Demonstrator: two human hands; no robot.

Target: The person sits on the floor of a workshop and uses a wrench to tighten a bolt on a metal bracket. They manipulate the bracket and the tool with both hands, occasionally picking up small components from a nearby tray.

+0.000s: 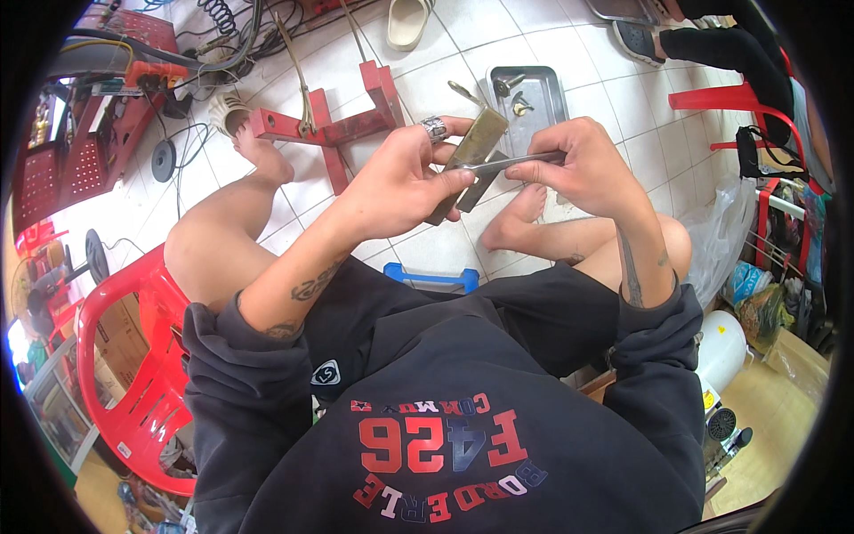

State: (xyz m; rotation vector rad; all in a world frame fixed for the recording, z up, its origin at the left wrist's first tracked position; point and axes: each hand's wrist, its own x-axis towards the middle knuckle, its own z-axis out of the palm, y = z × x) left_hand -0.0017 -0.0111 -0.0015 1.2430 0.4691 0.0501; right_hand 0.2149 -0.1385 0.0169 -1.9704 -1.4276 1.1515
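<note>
Gripping edges suits the likely heavy, brass-coloured metal block (480,141) your left hand (405,178) clamps; right hand (583,162) pinches slim grey metal bar (505,165).

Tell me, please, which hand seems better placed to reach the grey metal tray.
Probably the right hand: it appears nearer the grey metal tray, though it grips a slim metal tool. The left hand holds a brass-coloured metal piece.
</note>
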